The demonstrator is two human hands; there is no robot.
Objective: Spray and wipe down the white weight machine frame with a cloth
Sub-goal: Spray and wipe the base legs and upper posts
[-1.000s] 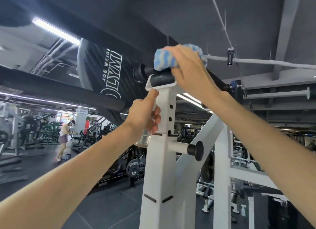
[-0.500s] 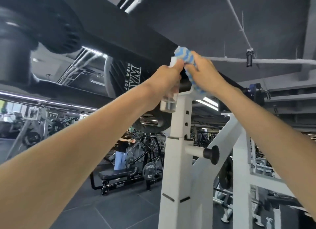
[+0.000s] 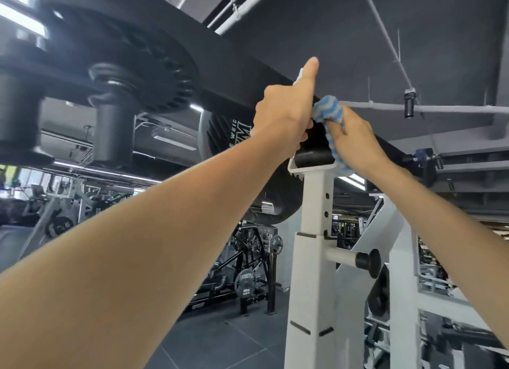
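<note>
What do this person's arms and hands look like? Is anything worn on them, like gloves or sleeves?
The left forearm and the right forearm are bare up to the picture's edge, with no sleeve in sight. The left hand and the right hand wear no gloves. No watch, bracelet or ring shows on the sides facing the camera.

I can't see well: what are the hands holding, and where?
Right hand: the blue-and-white cloth, bunched in its fingers. Left hand: a white thing, mostly hidden.

Black weight plate [image 3: 143, 63], background gym machine [image 3: 249, 261]
</note>
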